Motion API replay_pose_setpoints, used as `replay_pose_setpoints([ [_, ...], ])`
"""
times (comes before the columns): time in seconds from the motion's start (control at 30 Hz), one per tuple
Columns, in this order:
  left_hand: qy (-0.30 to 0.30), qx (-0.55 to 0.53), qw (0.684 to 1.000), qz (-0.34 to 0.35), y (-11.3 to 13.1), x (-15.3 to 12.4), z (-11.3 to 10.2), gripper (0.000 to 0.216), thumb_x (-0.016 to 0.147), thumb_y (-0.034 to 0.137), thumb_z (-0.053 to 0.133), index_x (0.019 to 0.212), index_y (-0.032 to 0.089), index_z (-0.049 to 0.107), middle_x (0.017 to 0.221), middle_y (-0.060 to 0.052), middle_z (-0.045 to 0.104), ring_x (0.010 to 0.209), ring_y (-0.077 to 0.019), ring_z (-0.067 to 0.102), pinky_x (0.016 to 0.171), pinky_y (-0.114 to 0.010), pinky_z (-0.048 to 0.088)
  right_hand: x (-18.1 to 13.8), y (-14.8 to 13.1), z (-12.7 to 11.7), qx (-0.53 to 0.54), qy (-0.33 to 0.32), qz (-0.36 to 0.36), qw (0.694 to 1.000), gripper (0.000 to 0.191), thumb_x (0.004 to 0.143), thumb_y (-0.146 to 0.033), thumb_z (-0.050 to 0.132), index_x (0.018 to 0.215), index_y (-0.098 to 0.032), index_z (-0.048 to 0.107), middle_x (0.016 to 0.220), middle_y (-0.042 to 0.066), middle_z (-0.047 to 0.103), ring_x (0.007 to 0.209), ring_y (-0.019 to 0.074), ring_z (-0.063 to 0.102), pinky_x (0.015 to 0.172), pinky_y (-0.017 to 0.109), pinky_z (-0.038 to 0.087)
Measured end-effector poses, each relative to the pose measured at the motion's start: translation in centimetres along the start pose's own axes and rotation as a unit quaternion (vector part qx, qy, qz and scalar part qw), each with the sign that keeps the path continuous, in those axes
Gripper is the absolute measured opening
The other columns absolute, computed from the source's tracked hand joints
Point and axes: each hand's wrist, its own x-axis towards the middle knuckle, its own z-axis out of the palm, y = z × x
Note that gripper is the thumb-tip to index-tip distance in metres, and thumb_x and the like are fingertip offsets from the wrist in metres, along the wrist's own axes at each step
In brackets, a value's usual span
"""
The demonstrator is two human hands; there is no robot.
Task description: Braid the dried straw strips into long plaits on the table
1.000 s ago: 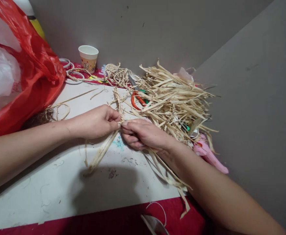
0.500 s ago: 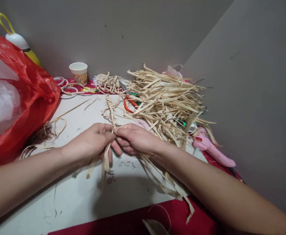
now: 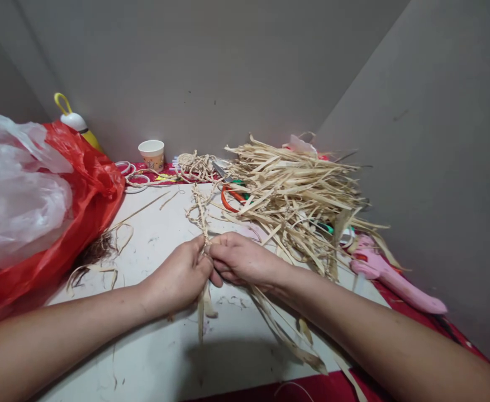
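Both hands meet over the white board (image 3: 144, 346), pinching a braid of dried straw-coloured husk strips (image 3: 201, 211). The finished part of the braid runs away from me, with a knotty loop at its side. My left hand (image 3: 184, 273) is closed on the braid's near end, and loose strips (image 3: 205, 312) hang below it. Fingertips of my right hand (image 3: 240, 257) press at the same spot from the right. Longer loose strips (image 3: 286, 335) trail from under the right hand toward the front edge. The exact crossing of strips is hidden by the fingers.
A heap of dried strips (image 3: 299, 178) lies at the back right, with orange-handled scissors (image 3: 230, 198) beside it. A pink glue gun (image 3: 399, 276) rests at right. Along the back are a paper cup (image 3: 152, 155) and coiled cord (image 3: 195, 166). A red plastic bag (image 3: 102, 184) fills the left.
The camera view has shifted, so everything sits lower and further right. My left fingers have curled in closer around the braid end; the right hand keeps its pinch.
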Motion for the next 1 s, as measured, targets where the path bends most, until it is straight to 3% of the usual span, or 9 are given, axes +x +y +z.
replay_pose_setpoints([
  [0.23, -0.120, -0.052, 0.983, -0.127, 2.2, -0.2, -2.2, 0.021, 0.084, 0.033, 0.042, 0.094, 0.017, 0.051, 0.060, 0.000, 0.063, 0.039, -0.0113, 0.054, 0.040, -0.022, 0.041, -0.6, -0.9, -0.6, 0.108, -0.017, 0.026, 0.994, 0.033, 0.078, -0.025, 0.050, 0.052, -0.019, 0.030, 0.038, -0.012, 0.024, 0.029, 0.0012, 0.014, 0.029, 0.014, 0.008],
  [0.33, -0.152, -0.018, 0.977, -0.148, 3.1, 0.4, -4.1, 0.024, 0.084, 0.031, 0.039, 0.089, 0.014, 0.055, 0.062, -0.004, 0.066, 0.038, -0.0107, 0.054, 0.041, -0.022, 0.042, -0.6, -1.0, -0.8, 0.129, -0.031, 0.032, 0.991, 0.027, 0.079, -0.026, 0.051, 0.056, -0.017, 0.039, 0.040, -0.012, 0.025, 0.031, 0.0012, 0.013, 0.030, 0.014, 0.008],
  [0.37, -0.138, 0.004, 0.980, -0.141, 3.2, 0.6, -4.6, 0.023, 0.083, 0.029, 0.041, 0.089, 0.013, 0.057, 0.059, -0.003, 0.064, 0.038, -0.0103, 0.052, 0.040, -0.021, 0.041, -0.6, -1.0, -0.8, 0.133, -0.030, 0.034, 0.990, 0.022, 0.080, -0.026, 0.050, 0.060, -0.016, 0.044, 0.040, -0.012, 0.026, 0.032, 0.0014, 0.013, 0.030, 0.013, 0.009],
  [0.47, 0.007, 0.064, 0.995, -0.074, 2.7, 1.3, -5.1, 0.021, 0.078, 0.025, 0.051, 0.092, 0.013, 0.060, 0.050, 0.004, 0.055, 0.037, -0.0059, 0.042, 0.039, -0.017, 0.032, -0.5, -1.1, -0.8, 0.136, -0.023, 0.040, 0.990, 0.017, 0.082, -0.026, 0.047, 0.072, -0.014, 0.053, 0.042, -0.012, 0.027, 0.032, 0.0017, 0.012, 0.030, 0.013, 0.010],
  [0.53, 0.043, 0.048, 0.997, -0.037, 2.1, 1.6, -4.7, 0.019, 0.075, 0.025, 0.057, 0.090, 0.014, 0.060, 0.055, 0.005, 0.055, 0.044, -0.0048, 0.042, 0.043, -0.016, 0.032, -0.5, -1.2, -0.8, 0.131, -0.021, 0.037, 0.990, 0.018, 0.083, -0.028, 0.048, 0.070, -0.015, 0.051, 0.042, -0.012, 0.027, 0.033, 0.0016, 0.013, 0.030, 0.013, 0.010],
  [0.67, -0.083, -0.135, 0.983, -0.089, 0.9, 1.7, -3.6, 0.015, 0.073, 0.026, 0.059, 0.080, 0.013, 0.058, 0.066, 0.000, 0.059, 0.055, -0.0090, 0.053, 0.056, -0.022, 0.044, -0.6, -1.2, -0.6, 0.119, -0.035, 0.031, 0.992, 0.022, 0.081, -0.030, 0.053, 0.065, -0.017, 0.043, 0.043, -0.012, 0.026, 0.032, 0.0014, 0.013, 0.030, 0.013, 0.009],
  [0.73, -0.111, -0.183, 0.968, -0.130, 0.7, 1.7, -3.5, 0.011, 0.072, 0.023, 0.056, 0.076, 0.013, 0.058, 0.065, 0.000, 0.058, 0.051, -0.0090, 0.052, 0.052, -0.023, 0.043, -0.6, -1.0, -0.6, 0.111, -0.040, 0.036, 0.992, 0.022, 0.082, -0.031, 0.052, 0.068, -0.017, 0.044, 0.043, -0.012, 0.026, 0.033, 0.0014, 0.012, 0.031, 0.014, 0.008],
  [0.9, -0.103, -0.125, 0.976, -0.144, 0.9, 1.7, -3.7, 0.013, 0.073, 0.021, 0.052, 0.066, 0.013, 0.058, 0.043, 0.008, 0.038, 0.036, -0.0031, 0.023, 0.037, -0.019, 0.015, -0.5, -0.5, -0.7, 0.073, -0.055, 0.034, 0.995, 0.023, 0.087, -0.035, 0.047, 0.073, -0.016, 0.049, 0.044, -0.012, 0.024, 0.033, 0.0019, 0.011, 0.031, 0.014, 0.010],
  [1.0, -0.114, -0.092, 0.979, -0.141, 1.0, 1.7, -3.5, 0.018, 0.075, 0.024, 0.050, 0.064, 0.013, 0.059, 0.044, 0.006, 0.043, 0.036, -0.0036, 0.020, 0.037, -0.022, 0.011, -0.4, -0.3, -0.7, 0.047, -0.063, 0.025, 0.997, 0.024, 0.088, -0.031, 0.044, 0.071, -0.015, 0.049, 0.044, -0.012, 0.023, 0.034, 0.0022, 0.013, 0.031, 0.014, 0.012],
])
